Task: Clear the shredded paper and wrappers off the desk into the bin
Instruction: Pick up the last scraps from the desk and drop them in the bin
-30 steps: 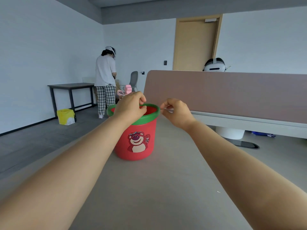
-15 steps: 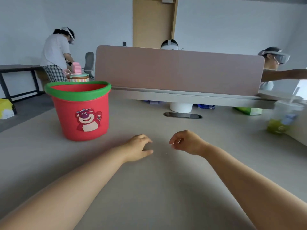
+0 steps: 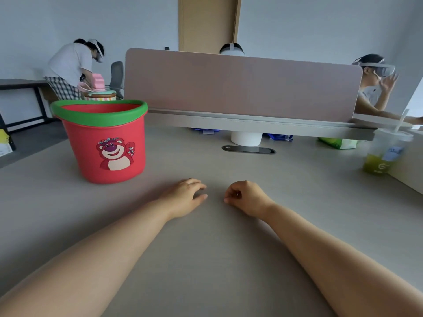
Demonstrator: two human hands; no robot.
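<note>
L hand [image 3: 185, 197] rests on desk [image 3: 217, 259], fingers loose; R hand [image 3: 248, 197] beside it, curled tight, maybe pinching a scrap? Can't tell. Bin [image 3: 84, 152] upright, left.

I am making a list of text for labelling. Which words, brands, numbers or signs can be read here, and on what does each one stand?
No text here can be read.
Bin: only a bear picture, no words.
Cup: a pale label and a white logo, too blurred to read.
Green packet: print too blurred to read.
Blue packet: too small to read.
</note>
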